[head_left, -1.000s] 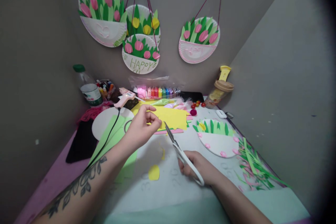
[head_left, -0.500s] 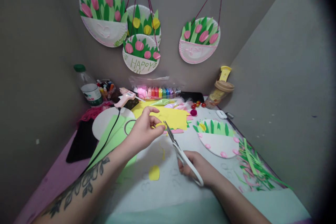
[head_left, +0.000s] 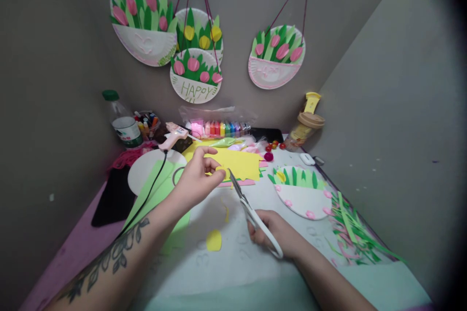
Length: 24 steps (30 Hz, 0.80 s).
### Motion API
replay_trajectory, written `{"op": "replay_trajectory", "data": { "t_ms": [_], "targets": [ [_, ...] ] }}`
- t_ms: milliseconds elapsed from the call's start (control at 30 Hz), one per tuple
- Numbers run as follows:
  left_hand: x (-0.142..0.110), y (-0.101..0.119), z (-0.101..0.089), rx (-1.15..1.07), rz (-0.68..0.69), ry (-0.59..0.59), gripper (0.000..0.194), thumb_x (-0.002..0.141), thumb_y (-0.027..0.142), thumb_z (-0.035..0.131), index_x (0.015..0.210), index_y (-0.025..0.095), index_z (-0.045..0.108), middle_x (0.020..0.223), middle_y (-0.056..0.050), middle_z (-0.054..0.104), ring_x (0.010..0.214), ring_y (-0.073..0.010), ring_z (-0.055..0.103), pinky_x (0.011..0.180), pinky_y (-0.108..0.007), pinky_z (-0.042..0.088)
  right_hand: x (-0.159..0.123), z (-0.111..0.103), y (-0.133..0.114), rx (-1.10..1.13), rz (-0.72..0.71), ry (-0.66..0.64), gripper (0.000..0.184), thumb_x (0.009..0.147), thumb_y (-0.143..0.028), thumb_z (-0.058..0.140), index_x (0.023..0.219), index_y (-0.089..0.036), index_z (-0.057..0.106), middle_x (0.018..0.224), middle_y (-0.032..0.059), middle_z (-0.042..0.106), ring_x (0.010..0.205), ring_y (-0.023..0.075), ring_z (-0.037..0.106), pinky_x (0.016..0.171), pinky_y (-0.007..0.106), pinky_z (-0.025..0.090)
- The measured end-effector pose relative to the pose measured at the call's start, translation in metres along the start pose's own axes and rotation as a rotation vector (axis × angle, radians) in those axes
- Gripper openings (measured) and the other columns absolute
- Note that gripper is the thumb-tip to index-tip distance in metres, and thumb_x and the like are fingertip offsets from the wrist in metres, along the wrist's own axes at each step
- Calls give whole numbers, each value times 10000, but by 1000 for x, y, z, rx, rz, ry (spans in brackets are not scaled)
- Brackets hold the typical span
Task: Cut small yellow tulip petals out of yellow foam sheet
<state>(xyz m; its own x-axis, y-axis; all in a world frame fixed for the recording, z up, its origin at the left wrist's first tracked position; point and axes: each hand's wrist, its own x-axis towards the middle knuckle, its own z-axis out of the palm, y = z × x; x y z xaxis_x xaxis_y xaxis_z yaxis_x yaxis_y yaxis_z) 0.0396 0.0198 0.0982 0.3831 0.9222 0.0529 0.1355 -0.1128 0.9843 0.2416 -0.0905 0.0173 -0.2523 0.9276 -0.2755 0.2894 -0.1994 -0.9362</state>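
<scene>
My left hand (head_left: 202, 172) is pinched at the fingertips on a small yellow paper piece, mostly hidden behind the thumb and hard to tell from the yellow sheet (head_left: 241, 163) beyond. My right hand (head_left: 268, 228) grips white-handled scissors (head_left: 251, 214) by the loops. Their blades point up and left, and the tips are just right of my left thumb, apart from it. A cut yellow paper petal (head_left: 214, 240) lies on the table below my hands, with a thin yellow scrap (head_left: 226, 214) above it.
A paper-plate basket with green leaves (head_left: 306, 199) lies right, beside a heap of paper strips (head_left: 357, 238). At left are a pink glue gun (head_left: 173, 137) with its cord, green paper (head_left: 155, 189), a white plate (head_left: 136, 172) and a bottle (head_left: 124, 124). A lidded cup (head_left: 306, 129) stands back right.
My left hand has shifted slightly left, away from the scissor tips, and less of the yellow piece shows. My right hand and the scissors have hardly moved.
</scene>
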Motion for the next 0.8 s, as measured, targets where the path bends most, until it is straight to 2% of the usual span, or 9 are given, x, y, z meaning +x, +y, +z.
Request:
{"op": "replay_trajectory", "data": {
  "t_ms": [333,500,567,667,800],
  "targets": [
    [1,2,-3,-15,9,16,400,706,217,622,1036,213,397,682,67,563,601,-109,536,620,-252,401,-2,1,-6,36,50,23,122,596,-272,575,624,-170,515,582,-23,482,545,104,402,482,214,305],
    [1,-1,-5,0,1,-18,363,726,209,604,1031,217,407,682,58,578,622,-116,553,617,-253,414,1,-2,-2,-7,31,148,147,636,-301,585,687,-177,526,612,-25,501,555,111,414,501,224,322],
    [3,-6,-4,-11,-13,-34,346,727,213,602,1024,218,425,683,51,597,626,-120,563,608,-251,419,3,-2,1,-128,37,274,142,666,-304,581,728,-182,540,634,-29,498,577,121,421,531,235,334],
    [6,-17,2,-66,-68,-73,317,719,227,607,1007,205,477,667,43,619,623,-127,584,586,-246,419,10,-4,5,-424,19,455,141,706,-307,602,765,-185,566,700,-10,526,655,153,474,594,255,362],
    [7,-34,18,-141,-217,-139,302,712,246,611,1000,157,593,669,3,650,692,-151,642,555,-225,391,23,-9,8,-716,-32,500,159,794,-290,543,829,-153,615,780,54,590,741,190,545,660,279,397]
  ]
}}
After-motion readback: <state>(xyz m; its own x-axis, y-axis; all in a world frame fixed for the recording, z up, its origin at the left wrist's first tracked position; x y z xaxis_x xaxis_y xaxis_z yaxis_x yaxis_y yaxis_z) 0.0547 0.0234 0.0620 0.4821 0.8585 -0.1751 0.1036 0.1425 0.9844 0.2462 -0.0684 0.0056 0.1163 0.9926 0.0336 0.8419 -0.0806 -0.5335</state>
